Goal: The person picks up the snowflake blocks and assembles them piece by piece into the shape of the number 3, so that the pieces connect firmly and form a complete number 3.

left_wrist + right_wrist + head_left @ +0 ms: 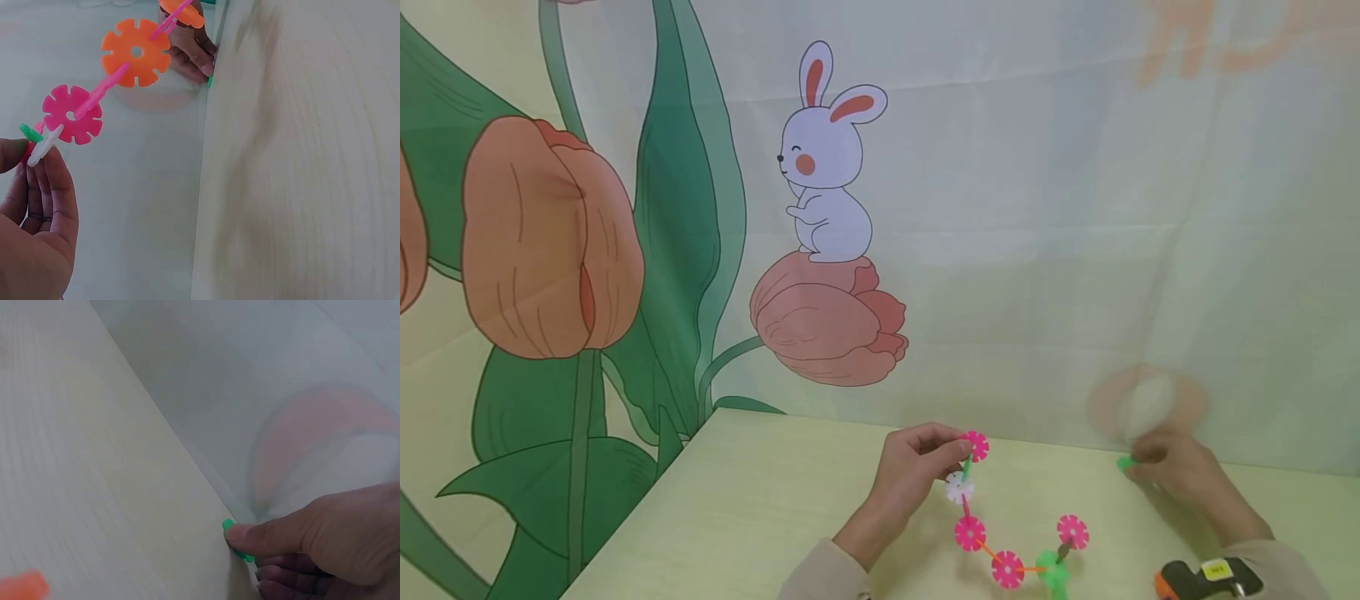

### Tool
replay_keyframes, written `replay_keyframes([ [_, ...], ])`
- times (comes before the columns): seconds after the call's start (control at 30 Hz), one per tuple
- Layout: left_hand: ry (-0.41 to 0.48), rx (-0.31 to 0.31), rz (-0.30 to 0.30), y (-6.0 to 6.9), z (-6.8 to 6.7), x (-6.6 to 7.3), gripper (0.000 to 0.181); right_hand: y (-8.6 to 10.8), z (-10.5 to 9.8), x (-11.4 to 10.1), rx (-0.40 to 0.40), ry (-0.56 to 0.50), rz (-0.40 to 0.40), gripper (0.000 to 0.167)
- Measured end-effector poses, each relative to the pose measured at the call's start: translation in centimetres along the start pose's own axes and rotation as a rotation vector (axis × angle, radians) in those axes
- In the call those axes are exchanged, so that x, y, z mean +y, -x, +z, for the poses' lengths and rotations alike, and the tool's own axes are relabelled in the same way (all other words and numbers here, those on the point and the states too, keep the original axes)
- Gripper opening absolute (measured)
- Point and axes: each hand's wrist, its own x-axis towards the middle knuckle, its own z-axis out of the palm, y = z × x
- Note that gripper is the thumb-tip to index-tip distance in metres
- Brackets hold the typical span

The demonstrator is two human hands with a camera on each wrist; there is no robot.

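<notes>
My left hand pinches the upper end of a chain of slotted plastic snowflake discs, at a pink disc. Below it hang a white disc and more pink ones, linked by discs seen edge-on, then a green disc. In the left wrist view, a pink disc and an orange disc of the chain stretch away from the fingertips. Far to the right, my right hand holds a small green snowflake disc between thumb and fingers, low at the table's back edge.
A black and orange object with a yellow label shows by the right forearm, partly cut off; its kind is unclear. The pale wooden table meets a hanging cloth backdrop printed with tulips and a rabbit.
</notes>
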Motion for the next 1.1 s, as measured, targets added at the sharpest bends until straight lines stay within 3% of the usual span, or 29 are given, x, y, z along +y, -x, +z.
replay_keyframes([
  [0.2, -0.004, 0.002, 0.001, 0.0, 0.1, 0.0, 0.017, 0.4, -0.9, -1.7, -0.07, -0.058, 0.075, 0.044],
  [0.3, -0.005, 0.004, -0.001, 0.0, 0.1, 0.0, 0.017, 0.5, -1.4, -2.7, -0.079, -0.078, 0.097, 0.036],
  [0.43, -0.006, 0.006, -0.002, 0.0, 0.0, 0.0, 0.017, 0.6, -2.2, -4.4, -0.066, -0.139, 0.042, 0.024],
  [0.63, -0.014, 0.007, -0.001, 0.0, 0.1, 0.0, 0.017, 1.2, -3.1, -8.1, -0.032, -0.241, -0.045, 0.024],
  [0.83, -0.016, 0.009, 0.004, 0.0, 0.1, -0.1, 0.017, 1.8, -2.8, -12.8, 0.048, -0.353, -0.209, 0.022],
  [1.0, -0.016, 0.012, 0.01, -0.1, 0.1, -0.1, 0.017, 2.4, -2.4, -16.2, 0.05, -0.366, -0.284, 0.013],
  [1.1, -0.016, 0.013, 0.011, -0.1, 0.1, -0.1, 0.016, 2.6, -1.8, -17.6, 0.047, -0.409, -0.376, 0.01],
])
